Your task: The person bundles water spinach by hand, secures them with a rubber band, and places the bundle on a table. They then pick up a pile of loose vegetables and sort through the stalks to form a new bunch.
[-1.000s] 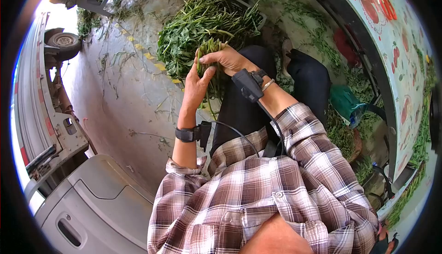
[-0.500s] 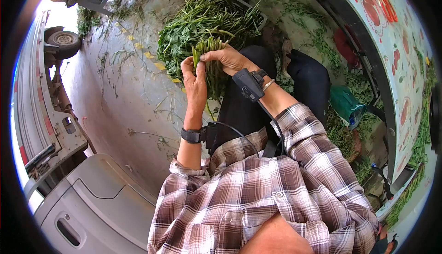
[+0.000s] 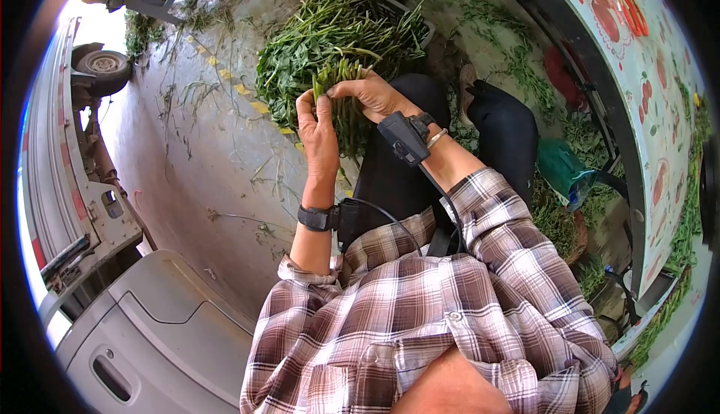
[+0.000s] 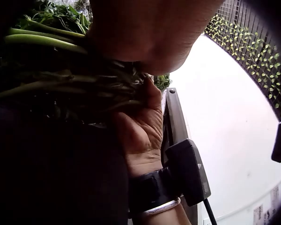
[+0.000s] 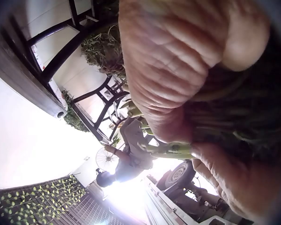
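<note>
A bunch of leafy green stems (image 3: 349,118) hangs over the person's lap in the head view, cut ends upward. The right hand (image 3: 373,97) grips the bunch from the right, its thumb across the stems near their top. On the left side, the left hand (image 3: 319,138) pinches the stem ends (image 3: 321,84) between thumb and fingers, close to the right thumb. The left wrist view has the right hand (image 4: 143,133) wrapped round the dark stems (image 4: 61,86). Pale green stem ends (image 5: 173,150) show between both hands in the right wrist view.
A large heap of greens (image 3: 300,54) fills a dark crate (image 3: 394,7) beyond the hands. At right stands a table with a patterned cloth (image 3: 637,84). A vehicle (image 3: 150,331) is at left. Another person (image 5: 133,145) appears in the right wrist view. Loose greens litter the floor.
The left hand has shifted slightly right and turned more upright, its thumb and fingers now pinching stem ends at the top of the bunch. The right hand stays about where it was.
</note>
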The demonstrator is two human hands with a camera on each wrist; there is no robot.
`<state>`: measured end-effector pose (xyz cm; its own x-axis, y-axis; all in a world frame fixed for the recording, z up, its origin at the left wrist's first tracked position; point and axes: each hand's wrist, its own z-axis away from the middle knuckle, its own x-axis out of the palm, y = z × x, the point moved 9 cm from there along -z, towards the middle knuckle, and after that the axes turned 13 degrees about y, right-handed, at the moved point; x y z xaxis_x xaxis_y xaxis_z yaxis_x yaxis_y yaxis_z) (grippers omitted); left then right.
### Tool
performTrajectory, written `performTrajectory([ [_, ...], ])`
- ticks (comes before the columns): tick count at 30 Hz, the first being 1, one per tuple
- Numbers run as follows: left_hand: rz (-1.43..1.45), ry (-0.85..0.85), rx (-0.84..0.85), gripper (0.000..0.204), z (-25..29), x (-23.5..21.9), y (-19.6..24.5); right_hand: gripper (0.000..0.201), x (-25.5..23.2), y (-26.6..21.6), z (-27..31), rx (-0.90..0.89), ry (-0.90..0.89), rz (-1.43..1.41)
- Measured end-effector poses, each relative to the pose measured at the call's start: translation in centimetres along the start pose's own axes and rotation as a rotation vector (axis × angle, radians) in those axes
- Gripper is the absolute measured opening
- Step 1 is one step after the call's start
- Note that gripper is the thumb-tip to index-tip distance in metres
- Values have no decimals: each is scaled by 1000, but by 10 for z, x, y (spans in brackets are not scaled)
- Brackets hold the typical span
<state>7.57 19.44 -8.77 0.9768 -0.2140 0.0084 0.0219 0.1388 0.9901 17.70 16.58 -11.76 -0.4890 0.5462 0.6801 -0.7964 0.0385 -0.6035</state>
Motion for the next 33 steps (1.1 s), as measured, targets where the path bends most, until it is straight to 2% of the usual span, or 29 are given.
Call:
performTrajectory([
  [5,-15,-64,41,17,1,5,7,26,0,0,0,-5,-5,16],
  [12,-19,-20,15,16,-1,5,-1,27,2,-1,1,-6,-2,0],
  [14,-45,13,87,17,-1,4,3,26,2,-2,0,-31,-12,34],
  [18,-121,-7,99,17,-3,4,1,25,-2,4,-1,29,19,28],
  [23,32,-73,-74,23,-1,6,-2,20,-1,-2,0,20,54,-41],
  [27,69,-103,-54,26,1,9,2,26,-3,0,0,10,30,40],
  [33,172,-64,-164,29,-1,6,-9,26,-4,2,-2,4,49,44],
])
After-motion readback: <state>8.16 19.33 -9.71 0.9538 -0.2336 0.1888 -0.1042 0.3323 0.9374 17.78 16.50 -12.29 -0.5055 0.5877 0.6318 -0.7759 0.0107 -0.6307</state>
